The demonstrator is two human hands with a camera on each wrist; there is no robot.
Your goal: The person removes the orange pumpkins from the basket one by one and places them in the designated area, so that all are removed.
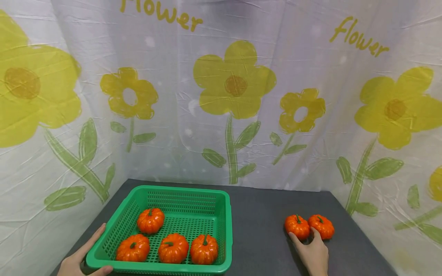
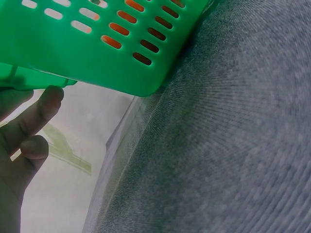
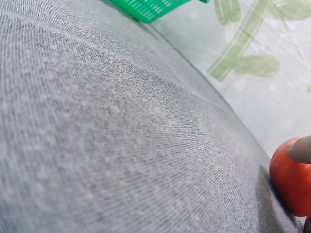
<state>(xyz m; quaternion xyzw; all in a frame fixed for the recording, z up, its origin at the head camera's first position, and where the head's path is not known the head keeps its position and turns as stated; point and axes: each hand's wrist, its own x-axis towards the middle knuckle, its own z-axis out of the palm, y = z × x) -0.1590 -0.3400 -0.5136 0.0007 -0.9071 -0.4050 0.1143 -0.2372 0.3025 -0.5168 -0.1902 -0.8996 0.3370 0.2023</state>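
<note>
At the right of the head view, my right hand point(image 1: 313, 254) grips the left one of two small orange pumpkins, its thumb on the near left side and its fingers on the right. That pumpkin point(image 1: 297, 226) stands on the dark table beside the other pumpkin point(image 1: 322, 225). In the right wrist view, one finger point(image 3: 302, 150) lies on the orange pumpkin point(image 3: 287, 180). My left hand point(image 1: 81, 256) holds the near left corner of a green plastic basket point(image 1: 226, 214). The left wrist view shows its fingers point(image 2: 36, 114) at the underside of the rim.
Several more orange pumpkins, among them a rear one point(image 1: 150, 221), sit inside the basket. The dark cloth-covered table point(image 1: 259, 230) runs between basket and loose pumpkins. A white curtain point(image 1: 172, 153) printed with yellow flowers encloses the table's back and sides.
</note>
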